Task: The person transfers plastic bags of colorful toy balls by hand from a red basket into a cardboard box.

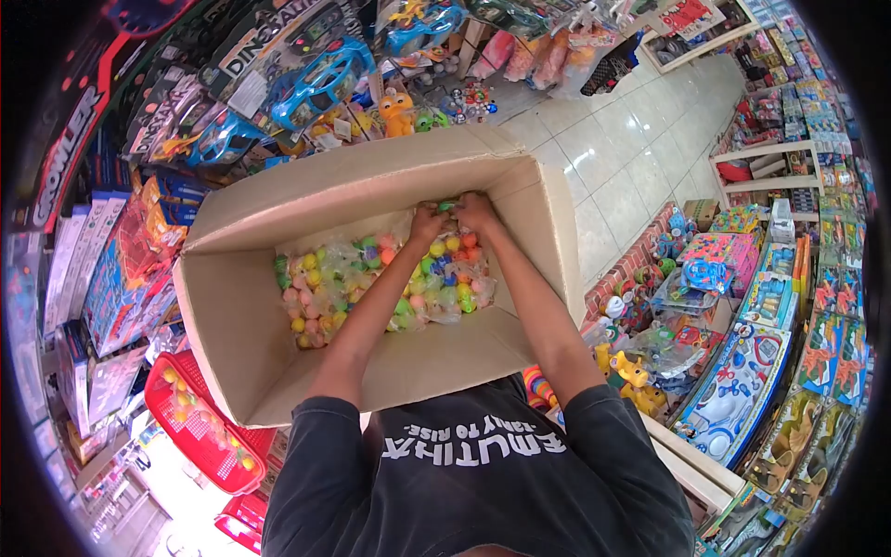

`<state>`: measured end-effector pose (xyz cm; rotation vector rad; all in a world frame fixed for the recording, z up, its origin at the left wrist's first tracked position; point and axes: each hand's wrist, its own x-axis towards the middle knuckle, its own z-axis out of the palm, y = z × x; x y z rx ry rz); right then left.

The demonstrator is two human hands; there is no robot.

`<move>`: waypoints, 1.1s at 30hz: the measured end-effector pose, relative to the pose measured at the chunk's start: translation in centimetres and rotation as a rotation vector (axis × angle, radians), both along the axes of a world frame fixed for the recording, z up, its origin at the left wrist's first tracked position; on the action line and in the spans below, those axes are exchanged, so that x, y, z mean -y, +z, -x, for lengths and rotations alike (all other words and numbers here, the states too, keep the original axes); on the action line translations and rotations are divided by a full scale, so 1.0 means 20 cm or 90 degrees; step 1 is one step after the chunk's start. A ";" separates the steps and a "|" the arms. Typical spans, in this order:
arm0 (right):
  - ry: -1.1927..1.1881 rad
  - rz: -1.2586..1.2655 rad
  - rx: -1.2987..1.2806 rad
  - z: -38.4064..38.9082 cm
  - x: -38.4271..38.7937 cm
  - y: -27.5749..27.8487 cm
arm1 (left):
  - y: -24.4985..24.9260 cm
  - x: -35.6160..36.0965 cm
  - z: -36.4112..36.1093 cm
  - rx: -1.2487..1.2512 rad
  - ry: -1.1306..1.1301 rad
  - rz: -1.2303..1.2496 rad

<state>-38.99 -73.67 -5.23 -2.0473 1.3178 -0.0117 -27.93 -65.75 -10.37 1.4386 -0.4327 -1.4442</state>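
A large open cardboard box [232, 316] is in front of my body, its bottom strewn with small coloured balls [311, 278] in clear plastic bags [404, 311]. Both my arms reach down into it. Toward the far right inside corner, my left hand [429, 226] and my right hand [475, 213] are close together with fingers curled. A small green ball [446, 205] shows between their fingertips, partly hidden by them. More balls, yellow, orange, red and blue, lie just below both hands.
A red plastic basket [200, 422] with bagged balls stands at lower left. Boxed toys [130, 269] are stacked on the left. Blue toy goggles [320, 84] are beyond the box. Toy packs [733, 385] fill the right side, beside a tiled floor [603, 139].
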 end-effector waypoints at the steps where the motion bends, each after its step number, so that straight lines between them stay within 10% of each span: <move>1: -0.009 0.001 0.000 0.01 0.00 -0.03 | -0.03 0.01 0.00 0.055 -0.013 0.033; 11: 0.049 -0.078 -0.107 0.01 -0.11 0.00 | -0.20 0.01 0.00 0.114 -0.084 0.068; 16: 0.108 -0.034 -0.218 0.02 -0.17 -0.07 | -0.10 0.01 0.02 0.435 -0.174 0.078; 29: 0.160 -0.123 -0.327 0.00 -0.15 -0.07 | -0.18 0.01 -0.08 0.392 -0.261 0.182; 33: 0.181 -0.160 -0.307 -0.02 -0.12 -0.05 | 0.00 0.01 -0.10 0.130 -0.282 0.061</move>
